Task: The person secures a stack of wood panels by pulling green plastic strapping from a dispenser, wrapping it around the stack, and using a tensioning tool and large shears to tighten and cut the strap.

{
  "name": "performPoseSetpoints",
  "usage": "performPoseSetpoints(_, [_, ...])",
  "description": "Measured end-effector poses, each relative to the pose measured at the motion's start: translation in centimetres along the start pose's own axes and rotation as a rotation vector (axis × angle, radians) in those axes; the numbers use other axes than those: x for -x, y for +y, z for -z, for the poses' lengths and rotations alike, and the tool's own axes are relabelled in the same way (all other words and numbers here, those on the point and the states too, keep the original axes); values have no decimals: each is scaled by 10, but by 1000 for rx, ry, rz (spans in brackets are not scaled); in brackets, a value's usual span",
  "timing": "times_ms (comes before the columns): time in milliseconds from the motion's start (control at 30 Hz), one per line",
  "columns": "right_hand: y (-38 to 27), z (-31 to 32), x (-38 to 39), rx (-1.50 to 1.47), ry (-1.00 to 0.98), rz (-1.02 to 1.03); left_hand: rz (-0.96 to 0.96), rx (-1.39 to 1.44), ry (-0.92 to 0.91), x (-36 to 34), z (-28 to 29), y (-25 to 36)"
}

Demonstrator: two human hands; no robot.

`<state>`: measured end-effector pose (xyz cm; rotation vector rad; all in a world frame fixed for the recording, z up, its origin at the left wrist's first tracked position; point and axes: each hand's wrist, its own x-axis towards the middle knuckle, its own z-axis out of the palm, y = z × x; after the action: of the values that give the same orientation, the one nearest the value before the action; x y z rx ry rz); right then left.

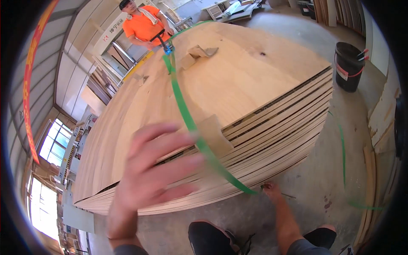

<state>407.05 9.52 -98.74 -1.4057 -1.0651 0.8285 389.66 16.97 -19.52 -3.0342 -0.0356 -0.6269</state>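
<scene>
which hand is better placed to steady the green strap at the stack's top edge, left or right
Probably the left hand: open, it appears close to the green strap and brown pad at the top edge of the wooden stack. The right hand is low, near the strap's lower stretch.

Here's the left hand point(147, 182), smeared by blur across its fingers and covering part of the wooden stack's point(248, 87) near edge, so whether its fingertips meet the green strap point(182, 104) can't be told. Down low, the right hand point(272, 191) shows too small to read its grip, and the strap's lower end is lost beside it! Both sleeves run off at the lower rim, while at the far side the stack hides the co-worker's point(142, 25) legs.
</scene>
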Motion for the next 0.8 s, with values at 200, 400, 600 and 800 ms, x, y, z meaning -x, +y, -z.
performPoseSetpoints(200, [-49,-11,-3,-232,-19,-197,-114,-88,-344,-54,-12,-44])
performPoseSetpoints(400, [-107,4,-3,-301,-60,-424,-88,107,-412,-52,-4,-58])
performPoseSetpoints(600, [-60,-2,-3,-413,77,-441,-139,140,-410,-55,-3,-59])
performPoseSetpoints(800, [-144,4,-16,38,-41,-410,-2,-99,-273,-28,-11,-37])
